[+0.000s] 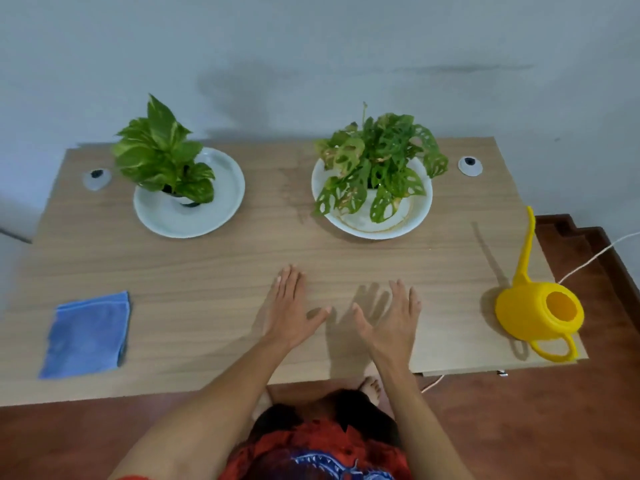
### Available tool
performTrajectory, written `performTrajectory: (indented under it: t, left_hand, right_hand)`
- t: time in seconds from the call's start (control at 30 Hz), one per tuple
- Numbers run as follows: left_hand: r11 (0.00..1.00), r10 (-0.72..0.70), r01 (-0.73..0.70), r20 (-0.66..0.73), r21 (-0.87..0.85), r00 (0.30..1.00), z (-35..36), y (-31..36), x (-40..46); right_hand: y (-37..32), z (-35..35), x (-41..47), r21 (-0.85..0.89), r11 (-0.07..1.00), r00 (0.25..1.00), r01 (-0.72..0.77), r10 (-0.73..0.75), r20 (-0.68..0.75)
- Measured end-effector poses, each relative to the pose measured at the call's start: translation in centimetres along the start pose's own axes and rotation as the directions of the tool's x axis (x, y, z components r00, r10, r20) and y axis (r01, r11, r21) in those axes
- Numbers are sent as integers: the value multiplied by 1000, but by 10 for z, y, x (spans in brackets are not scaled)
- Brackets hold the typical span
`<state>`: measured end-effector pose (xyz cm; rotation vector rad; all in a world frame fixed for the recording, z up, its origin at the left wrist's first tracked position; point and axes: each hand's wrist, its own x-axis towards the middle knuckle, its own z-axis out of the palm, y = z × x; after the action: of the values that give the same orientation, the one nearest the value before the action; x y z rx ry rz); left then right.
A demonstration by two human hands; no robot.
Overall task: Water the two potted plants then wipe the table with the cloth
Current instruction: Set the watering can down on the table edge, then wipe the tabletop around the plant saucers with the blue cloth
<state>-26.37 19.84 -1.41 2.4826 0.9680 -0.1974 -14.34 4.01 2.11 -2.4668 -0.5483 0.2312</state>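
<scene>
Two potted plants stand on white saucers at the back of the wooden table (214, 271): a broad-leaved one (162, 154) on the left saucer (221, 188), a holed-leaf one (377, 161) on the right saucer (420, 209). A folded blue cloth (86, 334) lies flat at the front left. A yellow watering can (540, 310) with a long spout stands at the right edge. My left hand (291, 306) rests flat on the table's middle, fingers apart. My right hand (391, 320) hovers just above the table beside it, open and empty.
Two small white discs with dark centres sit at the back corners, left (97, 177) and right (470, 165). A wall runs behind the table. A white cable (588, 258) trails over the reddish floor to the right. My feet show under the front edge.
</scene>
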Motion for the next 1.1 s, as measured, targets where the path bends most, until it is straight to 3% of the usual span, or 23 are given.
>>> performTrajectory:
  t: [0.2, 0.3, 0.43, 0.6, 0.73, 0.93, 1.1]
  left_hand:
    - [996, -93, 92, -75, -8, 993, -33, -106, -35]
    - [989, -145, 143, -115, -24, 983, -50, -158, -55]
    - [973, -230, 217, -237, -81, 944, -70, -226, -82]
    - [952, -302, 295, -405, -80, 863, -85, -305, -106]
    - [940, -311, 339, -319, 33, 895, -70, -345, -130]
    - [912, -388, 409, -270, 27, 881, -58, -337, -122]
    - [908, -398, 417, -258, 21, 880, -59, -314, -96]
  right_hand:
    - [-87, 73, -34, -59, 988, 962, 139, -121, 247]
    - [-123, 99, -46, -89, 976, 887, 199, -141, 439]
    - [-157, 129, -63, -179, 942, 810, 284, -136, 571]
    - [-161, 142, -68, -275, 916, 791, 293, -70, 608]
    - [-157, 139, -68, -255, 914, 790, 315, -103, 605]
    - [-140, 131, -73, -172, 930, 812, 325, -181, 555]
    - [-119, 125, -74, -181, 936, 829, 301, -163, 535]
